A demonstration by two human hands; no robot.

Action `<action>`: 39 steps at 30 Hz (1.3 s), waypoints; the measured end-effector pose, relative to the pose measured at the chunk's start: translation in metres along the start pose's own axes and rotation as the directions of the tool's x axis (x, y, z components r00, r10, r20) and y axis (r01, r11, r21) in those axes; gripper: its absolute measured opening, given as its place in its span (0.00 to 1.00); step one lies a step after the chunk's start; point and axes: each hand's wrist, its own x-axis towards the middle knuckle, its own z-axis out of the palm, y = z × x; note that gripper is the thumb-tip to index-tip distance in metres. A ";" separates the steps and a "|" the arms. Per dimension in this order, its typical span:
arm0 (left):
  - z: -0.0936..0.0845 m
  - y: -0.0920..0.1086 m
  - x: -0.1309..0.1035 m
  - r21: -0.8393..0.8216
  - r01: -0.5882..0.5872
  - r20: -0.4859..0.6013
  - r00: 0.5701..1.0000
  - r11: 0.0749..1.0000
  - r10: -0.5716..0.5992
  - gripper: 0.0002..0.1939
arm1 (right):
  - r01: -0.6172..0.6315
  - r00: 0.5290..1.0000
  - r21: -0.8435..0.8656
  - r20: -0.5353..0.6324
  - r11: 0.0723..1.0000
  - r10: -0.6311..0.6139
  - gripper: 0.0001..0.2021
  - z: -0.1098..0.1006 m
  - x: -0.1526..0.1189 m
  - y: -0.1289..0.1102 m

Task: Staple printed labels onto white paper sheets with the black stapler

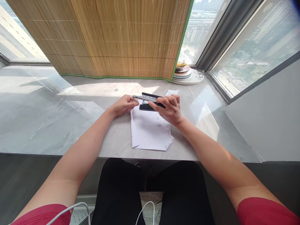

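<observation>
My right hand (169, 109) is wrapped round a black stapler (147, 107), held over the paper with its jaws spread apart. The stapler's metal magazine (138, 97) sticks out to the left between the two black halves. At its tip, my left hand (124, 105) pinches a small grey metal piece that looks like a strip of staples (134, 101); fingers partly cover it. Beneath both hands lies a stack of white paper sheets (150, 134), with printed drawings toward its right side and bent lower corners.
A short strip of staples (116, 90) lies behind my left hand. Loose staples (79, 108) are scattered to the left on the grey tabletop (112, 140). A bamboo blind (117, 37) hangs at the back, beside stacked plates (184, 75) near the windows.
</observation>
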 end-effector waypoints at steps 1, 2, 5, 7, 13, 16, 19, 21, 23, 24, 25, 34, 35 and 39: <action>-0.001 -0.001 0.000 0.000 0.003 0.000 1.000 1.000 -0.003 0.17 | -0.023 0.999 -0.002 -0.046 1.000 0.023 0.12 -0.001 0.001 0.000; -0.001 -0.001 0.001 -0.004 0.000 -0.007 1.000 1.000 0.000 0.18 | -0.056 0.993 -0.002 -0.101 0.998 0.056 0.12 -0.001 0.003 0.001; -0.003 -0.002 0.001 -0.033 -0.048 -0.067 0.997 0.998 0.046 0.21 | -0.168 0.958 0.052 -0.228 0.984 0.175 0.11 -0.003 0.008 -0.001; -0.005 -0.001 0.002 -0.063 -0.096 -0.113 0.990 0.993 0.088 0.22 | -0.224 0.942 0.119 -0.228 0.967 0.246 0.11 -0.003 0.010 -0.002; -0.006 0.002 -0.002 -0.102 -0.111 -0.098 0.990 0.989 0.101 0.29 | -0.296 0.954 0.236 0.019 0.925 0.300 0.14 0.005 0.011 -0.003; -0.007 0.001 -0.006 -0.125 -0.076 0.048 0.995 0.989 0.082 0.31 | -0.283 0.958 0.250 0.117 0.926 0.261 0.13 0.010 0.010 0.000; -0.010 -0.001 -0.011 -0.132 -0.006 0.225 0.974 0.991 0.036 0.35 | -0.218 0.973 0.232 0.124 0.948 0.194 0.14 0.011 0.010 -0.002; -0.010 -0.001 -0.013 -0.080 0.063 0.335 0.942 0.995 -0.032 0.37 | -0.151 0.988 0.180 0.035 0.972 0.147 0.18 0.008 0.011 -0.010; -0.007 0.000 -0.015 -0.015 0.109 0.412 0.906 0.994 -0.093 0.37 | -0.086 0.995 0.103 -0.043 0.991 0.091 0.21 0.003 0.010 -0.023; -0.004 0.001 -0.015 0.006 0.119 0.438 0.892 0.993 -0.109 0.37 | -0.046 0.998 0.068 -0.046 0.997 0.049 0.21 0.001 0.009 -0.031; -0.001 0.001 -0.015 0.018 0.122 0.461 0.879 0.992 -0.117 0.36 | 0.002 1.000 0.041 -0.024 0.999 -0.001 0.21 0.000 0.008 -0.039; 0.029 0.002 -0.013 -0.021 0.131 0.608 0.789 0.991 -0.091 0.32 | 0.143 0.990 0.054 -0.014 0.988 -0.143 0.06 0.006 -0.002 -0.058; 0.026 0.001 -0.013 -0.022 0.115 0.600 0.796 0.993 -0.079 0.32 | 0.141 0.990 0.069 -0.040 0.988 -0.138 0.07 0.005 -0.002 -0.056; 0.005 -0.003 -0.010 -0.045 -0.064 0.349 0.934 0.997 0.075 0.34 | 0.005 0.980 0.064 -0.198 0.998 0.008 0.10 -0.005 0.004 -0.040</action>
